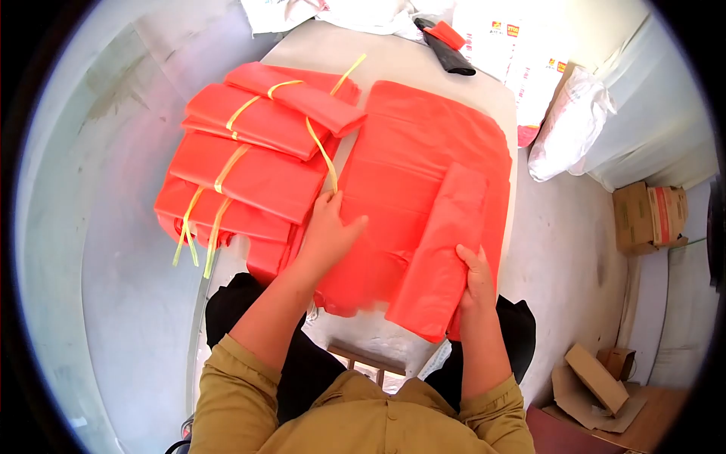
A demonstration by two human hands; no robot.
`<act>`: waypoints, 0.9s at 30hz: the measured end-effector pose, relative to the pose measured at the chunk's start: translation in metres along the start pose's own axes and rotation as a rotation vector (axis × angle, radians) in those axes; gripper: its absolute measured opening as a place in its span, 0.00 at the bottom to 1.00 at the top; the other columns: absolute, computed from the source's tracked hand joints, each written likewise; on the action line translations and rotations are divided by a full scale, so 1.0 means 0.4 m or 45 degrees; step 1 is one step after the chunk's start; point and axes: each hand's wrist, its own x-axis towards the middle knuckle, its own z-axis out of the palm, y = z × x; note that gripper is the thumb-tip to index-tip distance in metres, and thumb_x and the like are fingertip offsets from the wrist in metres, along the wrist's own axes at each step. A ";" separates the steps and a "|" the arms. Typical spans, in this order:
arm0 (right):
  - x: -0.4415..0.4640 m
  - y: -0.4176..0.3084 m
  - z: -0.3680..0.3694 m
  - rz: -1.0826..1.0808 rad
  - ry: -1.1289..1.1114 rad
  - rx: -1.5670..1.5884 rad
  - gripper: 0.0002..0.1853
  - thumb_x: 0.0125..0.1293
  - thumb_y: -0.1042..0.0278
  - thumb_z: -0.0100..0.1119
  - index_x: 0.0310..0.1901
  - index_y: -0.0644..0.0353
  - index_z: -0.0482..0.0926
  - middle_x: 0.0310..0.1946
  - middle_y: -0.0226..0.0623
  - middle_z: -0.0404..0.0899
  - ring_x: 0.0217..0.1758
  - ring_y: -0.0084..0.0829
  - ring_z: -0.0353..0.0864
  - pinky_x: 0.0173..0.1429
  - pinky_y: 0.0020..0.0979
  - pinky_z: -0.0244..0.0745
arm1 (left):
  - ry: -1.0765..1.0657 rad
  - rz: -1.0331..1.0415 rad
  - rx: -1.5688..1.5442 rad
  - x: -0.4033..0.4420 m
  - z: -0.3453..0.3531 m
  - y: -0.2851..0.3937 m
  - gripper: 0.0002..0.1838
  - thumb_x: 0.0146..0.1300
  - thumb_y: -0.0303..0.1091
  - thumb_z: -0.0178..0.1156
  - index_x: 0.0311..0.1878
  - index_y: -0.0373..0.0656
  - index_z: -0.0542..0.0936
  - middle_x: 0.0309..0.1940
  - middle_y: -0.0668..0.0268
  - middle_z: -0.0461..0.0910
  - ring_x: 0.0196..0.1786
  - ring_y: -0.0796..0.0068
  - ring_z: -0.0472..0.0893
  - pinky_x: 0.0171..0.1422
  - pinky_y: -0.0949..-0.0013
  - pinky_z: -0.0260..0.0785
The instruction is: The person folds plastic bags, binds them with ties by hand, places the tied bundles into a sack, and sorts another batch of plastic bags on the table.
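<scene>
My left hand (330,233) has its fingertips closed on the lower end of a yellow tie strip (322,148), with the thumb standing apart. That strip hangs down from the stack of folded red plastic bags (249,170) on the left, whose bundles are bound with yellow strips. My right hand (476,278) grips the right edge of a folded bundle of red plastic bags (446,242), thumb on top and the other fingers hidden. Beneath this bundle lies a wide flat pile of red plastic sheets or bags (420,129).
The pale table (314,49) bears all the red piles. A black roll with a red band (450,54) rests at its far edge. White printed sacks (495,38) stand behind. Cardboard boxes (649,216) are at the right, and opened cardboard (590,390) lies lower right.
</scene>
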 end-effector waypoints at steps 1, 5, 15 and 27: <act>0.003 0.000 -0.003 0.043 -0.042 0.065 0.32 0.64 0.74 0.64 0.70 0.63 0.65 0.61 0.45 0.76 0.60 0.40 0.80 0.62 0.42 0.80 | -0.003 -0.003 -0.038 0.004 -0.010 0.014 0.38 0.63 0.39 0.68 0.72 0.30 0.67 0.70 0.52 0.66 0.51 0.69 0.76 0.64 0.65 0.69; -0.025 -0.020 0.031 0.145 -0.037 0.196 0.22 0.66 0.71 0.64 0.60 0.67 0.73 0.53 0.45 0.81 0.53 0.40 0.83 0.58 0.41 0.83 | -0.121 -0.116 -0.373 -0.010 -0.006 0.061 0.29 0.70 0.33 0.61 0.71 0.32 0.70 0.63 0.60 0.74 0.54 0.73 0.76 0.64 0.68 0.70; -0.031 -0.018 0.078 0.292 -0.287 0.096 0.25 0.65 0.72 0.64 0.63 0.66 0.72 0.56 0.43 0.80 0.56 0.37 0.83 0.61 0.40 0.80 | -0.984 -0.629 -1.551 -0.142 0.136 0.106 0.19 0.75 0.38 0.56 0.65 0.42 0.77 0.56 0.63 0.81 0.55 0.73 0.82 0.57 0.67 0.77; -0.012 -0.090 0.015 0.167 -0.423 -0.259 0.31 0.63 0.73 0.66 0.67 0.65 0.68 0.59 0.41 0.78 0.57 0.34 0.81 0.62 0.37 0.78 | -0.714 -1.025 -1.746 -0.124 0.120 0.252 0.18 0.77 0.41 0.52 0.62 0.41 0.75 0.57 0.62 0.81 0.56 0.67 0.82 0.61 0.61 0.76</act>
